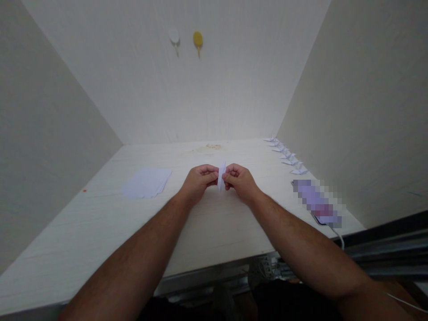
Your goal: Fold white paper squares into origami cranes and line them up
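Held between the left hand (pixel 201 179) and the right hand (pixel 240 178): a small folded paper (pixel 221 177), at the middle of the view, over the table (pixel 217 236). Pinched at its left side by left thumb and fingertips, at its right side by right thumb and fingertips, near mid-length on both. Curled in on both hands, thumbs close against forefingers, with hold of nothing but this one piece. Hard to tell whether resting on the table at the lower tip or raised just above.

Set lengthwise up and down the view, leaning slightly right at the top. Pointed with one tip toward the back wall (pixel 207 98) and the other toward the body.

White, slim, narrow like a long diamond, tapered at both ends. Too small to make out every crease.

Well apart to the left, a loose stack of white sheets (pixel 147 183). Well apart to the right, lined up along the side wall (pixel 361 111), a row of folded white paper shapes (pixel 298 168), with pointed ends.
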### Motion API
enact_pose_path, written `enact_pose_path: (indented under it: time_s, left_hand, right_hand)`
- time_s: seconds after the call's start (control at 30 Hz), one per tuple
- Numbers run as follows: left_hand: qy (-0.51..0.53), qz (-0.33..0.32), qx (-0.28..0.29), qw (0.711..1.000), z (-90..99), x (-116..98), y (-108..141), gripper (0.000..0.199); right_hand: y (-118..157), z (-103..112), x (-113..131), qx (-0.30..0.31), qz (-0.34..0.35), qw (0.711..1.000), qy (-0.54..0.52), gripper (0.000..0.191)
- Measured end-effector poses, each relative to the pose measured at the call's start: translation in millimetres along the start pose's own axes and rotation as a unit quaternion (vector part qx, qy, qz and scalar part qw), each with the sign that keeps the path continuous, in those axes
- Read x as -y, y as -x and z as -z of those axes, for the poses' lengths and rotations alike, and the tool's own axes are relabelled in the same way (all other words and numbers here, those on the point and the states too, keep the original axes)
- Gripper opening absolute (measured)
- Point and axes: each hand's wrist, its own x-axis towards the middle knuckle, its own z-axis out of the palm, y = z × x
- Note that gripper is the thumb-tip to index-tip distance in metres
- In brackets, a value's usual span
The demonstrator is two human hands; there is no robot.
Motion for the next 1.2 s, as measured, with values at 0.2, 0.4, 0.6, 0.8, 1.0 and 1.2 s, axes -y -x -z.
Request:
enact_pose_path:
  time_s: [0.2,0.4,0.6,0.8,1.0,1.2]
  left_hand:
    - [-0.032,-0.012,-0.013,0.999,-2.3,-0.7,0.9,0.028]
    - [-0.123,-0.063,-0.047,0.989,-6.8,-3.4,1.4,0.024]
    - [-0.141,-0.079,-0.047,0.986,-7.0,-3.5,0.5,0.023]
    - [-0.138,-0.062,-0.035,0.988,-4.8,-1.4,-0.6,0.025]
    - [-0.095,-0.041,-0.019,0.994,-1.5,2.4,-2.7,0.025]
    - [-0.100,-0.046,0.004,0.994,-0.8,1.3,-1.6,0.024]
  right_hand:
    - [-0.7,0.2,-0.8,0.000,-0.008,1.000,-0.004,0.028]
    - [-0.2,-1.3,0.2,-0.001,0.001,1.000,0.010,0.025]
    - [-0.8,-2.6,0.2,-0.011,0.006,0.999,0.043,0.023]
    - [0.0,-4.6,1.1,-0.027,0.016,0.997,0.070,0.017]
    - [0.3,-6.0,1.2,-0.040,0.016,0.996,0.081,0.016]
    - [0.0,-5.8,1.2,-0.044,0.019,0.995,0.085,0.017]
